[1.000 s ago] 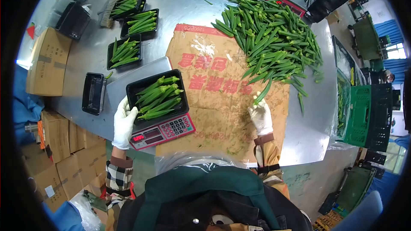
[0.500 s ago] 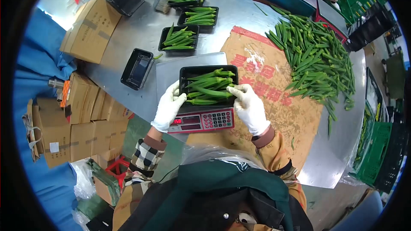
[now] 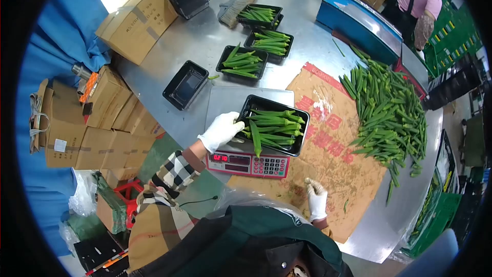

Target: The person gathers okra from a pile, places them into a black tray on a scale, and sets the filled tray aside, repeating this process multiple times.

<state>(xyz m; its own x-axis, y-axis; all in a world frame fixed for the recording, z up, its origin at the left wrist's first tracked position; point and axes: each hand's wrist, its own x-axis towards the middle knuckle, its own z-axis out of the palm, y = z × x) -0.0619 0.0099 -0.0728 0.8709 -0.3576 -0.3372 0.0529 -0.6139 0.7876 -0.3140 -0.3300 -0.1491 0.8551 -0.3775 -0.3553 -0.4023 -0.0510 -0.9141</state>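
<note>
My left hand, in a white glove, is closed on the left edge of a black plastic tray of okra. The tray sits askew over a red digital scale with a metal pan; its display appears to read 0.210. One okra pod lies crosswise over the others, close to my left fingertips. My right hand, also gloved, is apart from the tray, low over a printed brown cardboard sheet. Its fingers are loosely bent with a gap at the thumb, and no object shows in them.
A large okra pile lies on the right. Filled trays and an empty black tray stand beyond the scale, near a brush. Cardboard boxes line the left. Another person stands at upper right by a blue machine.
My right hand has let go of the tray and drawn back toward me. The tray has turned, and one pod now lies crosswise. The display reading changed, and the camera view has shifted.
</note>
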